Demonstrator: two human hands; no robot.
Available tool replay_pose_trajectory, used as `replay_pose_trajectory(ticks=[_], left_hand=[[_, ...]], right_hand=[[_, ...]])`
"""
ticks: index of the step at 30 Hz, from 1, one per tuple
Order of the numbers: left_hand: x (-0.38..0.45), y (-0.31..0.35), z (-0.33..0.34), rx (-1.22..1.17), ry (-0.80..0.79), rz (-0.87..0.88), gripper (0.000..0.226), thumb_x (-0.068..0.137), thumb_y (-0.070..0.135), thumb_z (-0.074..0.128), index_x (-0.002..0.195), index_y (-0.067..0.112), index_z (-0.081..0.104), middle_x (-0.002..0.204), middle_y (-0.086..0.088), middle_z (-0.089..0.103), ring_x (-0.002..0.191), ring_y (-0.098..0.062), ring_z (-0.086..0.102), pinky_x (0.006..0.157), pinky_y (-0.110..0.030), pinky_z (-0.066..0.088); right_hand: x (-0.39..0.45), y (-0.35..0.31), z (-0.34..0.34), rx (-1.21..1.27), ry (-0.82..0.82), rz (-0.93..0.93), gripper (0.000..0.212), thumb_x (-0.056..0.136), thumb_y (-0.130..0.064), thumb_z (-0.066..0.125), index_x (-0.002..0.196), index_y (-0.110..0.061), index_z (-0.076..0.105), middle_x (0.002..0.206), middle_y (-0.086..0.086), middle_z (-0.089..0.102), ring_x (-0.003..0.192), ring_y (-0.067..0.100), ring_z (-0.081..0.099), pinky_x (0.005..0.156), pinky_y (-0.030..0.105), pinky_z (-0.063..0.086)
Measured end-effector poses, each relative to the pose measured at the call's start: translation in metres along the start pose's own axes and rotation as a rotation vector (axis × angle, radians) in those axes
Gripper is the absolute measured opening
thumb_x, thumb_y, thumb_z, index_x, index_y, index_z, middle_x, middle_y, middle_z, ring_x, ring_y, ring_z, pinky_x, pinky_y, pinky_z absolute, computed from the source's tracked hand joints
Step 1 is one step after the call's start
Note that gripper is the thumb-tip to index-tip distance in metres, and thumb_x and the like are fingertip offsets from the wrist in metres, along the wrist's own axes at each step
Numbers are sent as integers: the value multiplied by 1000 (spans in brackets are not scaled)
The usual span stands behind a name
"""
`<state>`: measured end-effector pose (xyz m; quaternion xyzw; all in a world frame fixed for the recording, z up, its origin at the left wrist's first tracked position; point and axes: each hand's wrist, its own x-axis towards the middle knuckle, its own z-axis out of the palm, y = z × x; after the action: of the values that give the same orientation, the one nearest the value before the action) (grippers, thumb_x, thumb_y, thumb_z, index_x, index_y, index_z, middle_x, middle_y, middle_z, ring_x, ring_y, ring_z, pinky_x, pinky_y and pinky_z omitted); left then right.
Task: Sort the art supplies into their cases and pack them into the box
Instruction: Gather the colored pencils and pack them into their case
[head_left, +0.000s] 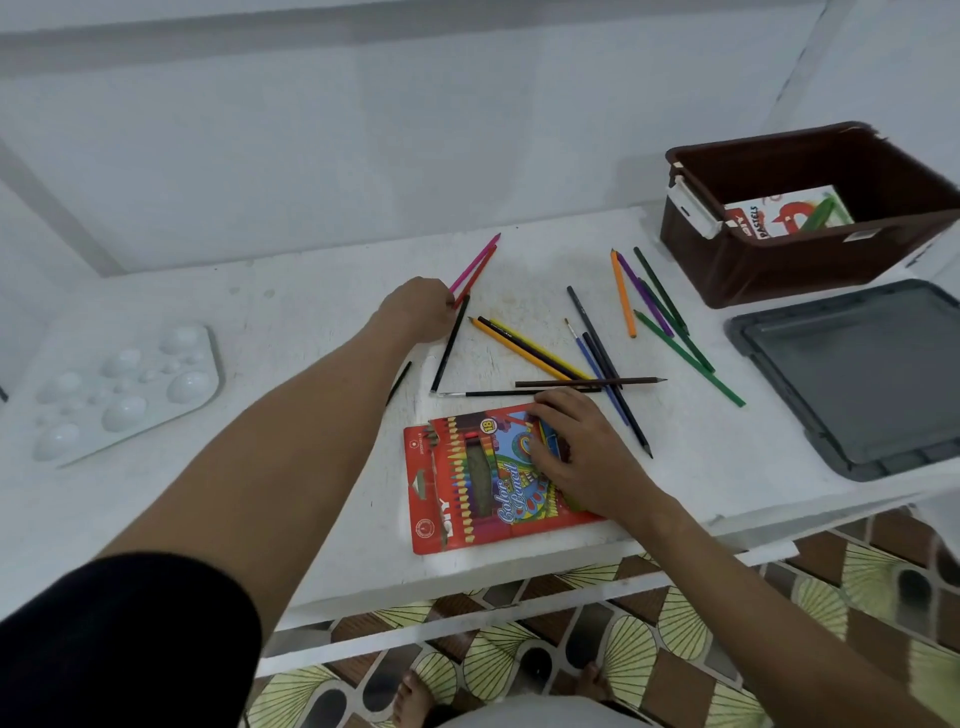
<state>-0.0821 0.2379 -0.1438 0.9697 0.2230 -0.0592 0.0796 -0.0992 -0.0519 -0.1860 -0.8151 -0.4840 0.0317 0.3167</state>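
Now, head view: sorting underway.
Left hand (421, 306): pinching the pink pencil (475, 262) and red pencil (477, 275) — gathering them, likely for the case.
Right hand (576, 452): fingers flat on the pencil case (467, 483), steadying it on the tabletop (311, 364).
Box (810, 260): far right — pastels pack (779, 213) inside.

Loose pencils (535, 348) litter the table (311, 312) btwn my hands and the brown box (810, 270), w/ the grey lid (852, 379) blocking the right edge. Bare table lies left of my forearm, up to the white palette (124, 389).
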Motion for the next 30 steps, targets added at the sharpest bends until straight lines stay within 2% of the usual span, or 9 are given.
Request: replay_pose_trajectory(ticks=[4, 8, 13, 16, 20, 23, 26, 28, 30], left_hand=[[0, 4, 2, -23, 16, -39, 31, 93, 26, 47, 110, 11, 67, 105, -6, 66, 94, -24, 61, 76, -31, 48], [-4, 6, 3, -25, 72, -78, 19, 90, 20, 53, 93, 9, 68, 87, -6, 66, 73, -21, 58, 60, -29, 45], [-24, -1, 2, -119, 93, -151, 15, 83, 13, 57, 69, 9, 53, 62, -2, 48, 53, -16, 44, 47, -23, 36], [-48, -15, -1, -176, 27, -196, 10, 80, 19, 62, 79, 10, 57, 68, -1, 51, 61, -18, 49, 53, -26, 40], [-87, -42, -8, -185, -99, -178, 22, 86, 36, 62, 86, 14, 65, 78, 2, 60, 74, -15, 55, 66, -27, 42], [-100, -61, -14, -166, -133, -101, 24, 88, 15, 54, 104, 18, 72, 101, 2, 66, 89, -16, 57, 76, -25, 41], [-92, -74, -16, -45, -28, -67, 59, 85, -9, 41, 132, 24, 56, 128, -8, 55, 108, -25, 56, 84, -29, 46], [-85, -75, -16, 106, -1, 5, 72, 84, -11, 45, 141, 31, 42, 124, -8, 49, 91, -24, 59, 68, -31, 49], [-80, -72, -13, 253, 2, 114, 63, 87, 0, 54, 139, 33, 43, 116, -5, 49, 81, -23, 58, 59, -30, 44]], right_hand=[[0, -1, 0, -4, 2, 0, 40, 89, -35, 54, 119, -9, 59, 125, 2, 54, 121, 12, 42, 105, 22, 33], [0, -1, 0, 3, -7, 12, 43, 89, -38, 52, 120, -9, 59, 126, 2, 53, 122, 13, 42, 105, 22, 32], [-1, -1, 0, 8, -3, 17, 43, 89, -37, 53, 121, -8, 59, 127, 4, 53, 124, 14, 42, 105, 24, 33], [0, 0, 0, 8, -1, 16, 46, 88, -39, 52, 121, -8, 59, 127, 4, 54, 123, 13, 42, 104, 23, 32], [0, 1, 2, 1, 0, 16, 46, 88, -40, 52, 121, -8, 59, 128, 4, 54, 124, 15, 42, 104, 25, 31], [0, 2, 3, -6, -5, 15, 47, 88, -41, 51, 122, -9, 58, 129, 3, 53, 125, 14, 42, 105, 27, 34], [0, 2, 3, -4, -10, 14, 48, 88, -42, 51, 123, -10, 58, 129, 3, 52, 125, 13, 41, 104, 25, 32], [0, 2, 3, 4, -3, 11, 46, 88, -41, 52, 121, -10, 58, 127, 3, 53, 124, 13, 42, 104, 26, 33], [0, 1, 3, 11, 1, 8, 45, 87, -40, 53, 120, -10, 59, 126, 2, 54, 122, 13, 43, 104, 27, 35]])
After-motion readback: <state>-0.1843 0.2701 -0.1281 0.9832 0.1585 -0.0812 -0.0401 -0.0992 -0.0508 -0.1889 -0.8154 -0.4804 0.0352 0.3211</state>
